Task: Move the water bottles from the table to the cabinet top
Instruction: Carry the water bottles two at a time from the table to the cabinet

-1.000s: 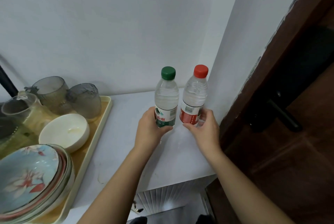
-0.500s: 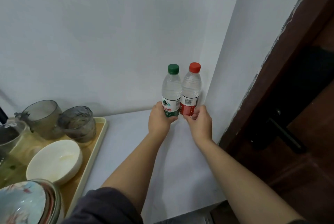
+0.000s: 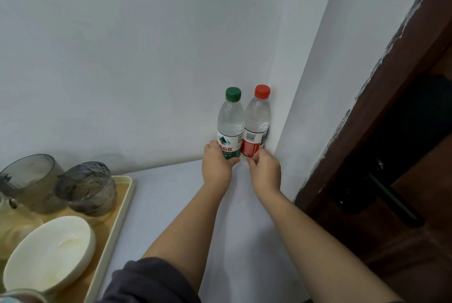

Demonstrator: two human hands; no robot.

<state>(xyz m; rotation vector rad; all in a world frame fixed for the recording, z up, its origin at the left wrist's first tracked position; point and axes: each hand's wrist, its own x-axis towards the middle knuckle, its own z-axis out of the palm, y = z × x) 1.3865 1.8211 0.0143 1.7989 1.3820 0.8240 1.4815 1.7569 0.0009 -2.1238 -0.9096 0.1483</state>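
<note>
Arms stretched forward, the left hand (image 3: pixel 216 165) gripped the green-capped bottle (image 3: pixel 230 122) at its label; the right hand (image 3: pixel 266 171) gripped the red-capped bottle (image 3: pixel 257 120) near its base; both bottles stood upright, touching, in the wall corner on the white cabinet top (image 3: pixel 168 204); a tray (image 3: pixel 123 207) at left carried two grey glasses (image 3: pixel 86 186) and one white bowl (image 3: pixel 49 252).

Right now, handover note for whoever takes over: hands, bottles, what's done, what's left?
Left hand grips the green-capped bottle at its label. Right hand holds the red-capped bottle low down, fingers curled round it.
Both bottles stand upright, side by side, in the back corner of the cabinet top.
Done: both bottles are at the cabinet top; bases hidden, so contact unconfirmed.
Left: let go of both and withdraw. Mind the tray of dishes on the left.
</note>
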